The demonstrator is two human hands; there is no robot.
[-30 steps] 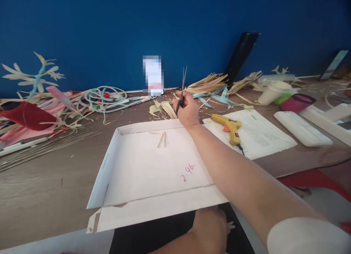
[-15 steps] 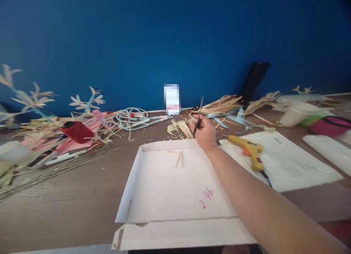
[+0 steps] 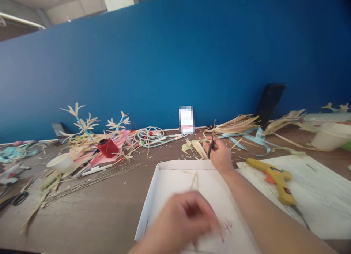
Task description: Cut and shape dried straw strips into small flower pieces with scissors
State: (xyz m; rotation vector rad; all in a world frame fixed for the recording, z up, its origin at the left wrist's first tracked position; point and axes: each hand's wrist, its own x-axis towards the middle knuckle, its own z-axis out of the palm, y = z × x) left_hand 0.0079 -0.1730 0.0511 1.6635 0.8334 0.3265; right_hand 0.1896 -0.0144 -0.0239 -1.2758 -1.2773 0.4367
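Observation:
My right hand (image 3: 220, 153) is closed around the dark handles of a pair of scissors (image 3: 211, 144), blades pointing up and away from me. It is just past the far edge of a shallow white cardboard box lid (image 3: 175, 165), beside a small heap of pale husk strips (image 3: 199, 148). Blurred by motion, my left hand (image 3: 183, 219) hangs over the lid with its fingers curled in a pinch. Whatever it may hold is too smeared to make out. A thin folded pale strip (image 3: 195, 179) lies in the lid, and pink handwritten digits are partly covered by the left hand.
On the right, a yellow glue gun (image 3: 274, 177) rests on printed paper (image 3: 318, 195). Husk bundles (image 3: 236, 124) lie along the blue partition (image 3: 153, 71). Leftward are a red thread spool (image 3: 108, 148), a white cup (image 3: 60, 163), thin wires (image 3: 90, 186) and husk flowers (image 3: 117, 122).
My left hand has come into view over the box lid. The camera view has tilted up and turned left. My right hand still holds the scissors near the husk strips.

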